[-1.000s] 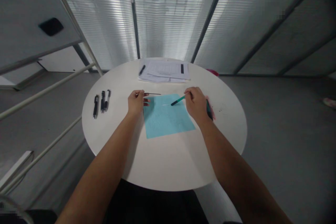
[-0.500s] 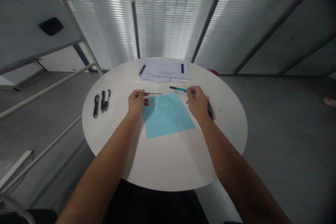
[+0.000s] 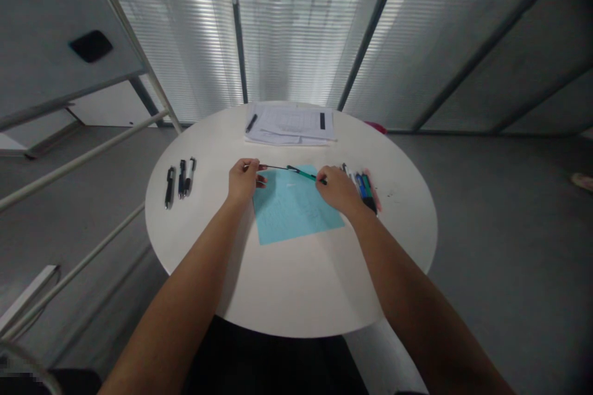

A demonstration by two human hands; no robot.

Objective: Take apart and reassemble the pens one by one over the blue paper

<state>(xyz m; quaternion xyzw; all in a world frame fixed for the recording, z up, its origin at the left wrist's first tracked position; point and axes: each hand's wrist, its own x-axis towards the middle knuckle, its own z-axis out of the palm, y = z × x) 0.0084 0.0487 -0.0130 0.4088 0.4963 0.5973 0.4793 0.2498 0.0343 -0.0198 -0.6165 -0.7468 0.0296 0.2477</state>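
My left hand (image 3: 244, 181) pinches a thin dark stick (image 3: 277, 167) above the upper left corner of a light blue sheet (image 3: 296, 210). In my right hand (image 3: 338, 186) is a green pen (image 3: 306, 174), held over the sheet's upper right part. The pen's dark left end meets or nearly meets the right end of the stick; whether they touch I cannot tell. Right of my right hand lie several pens and markers (image 3: 364, 188), blue and green among them, on something pink.
Three pens (image 3: 181, 180) lie at the left of the round white table (image 3: 296, 296). A stack of papers (image 3: 296, 124) with a black pen (image 3: 251, 123) sits at the far edge. White rails (image 3: 92, 143) stand left of the table.
My right hand has moved left and slightly down with the green pen, bringing its end to the stick. The markers on the right are now uncovered. My left hand has barely shifted.
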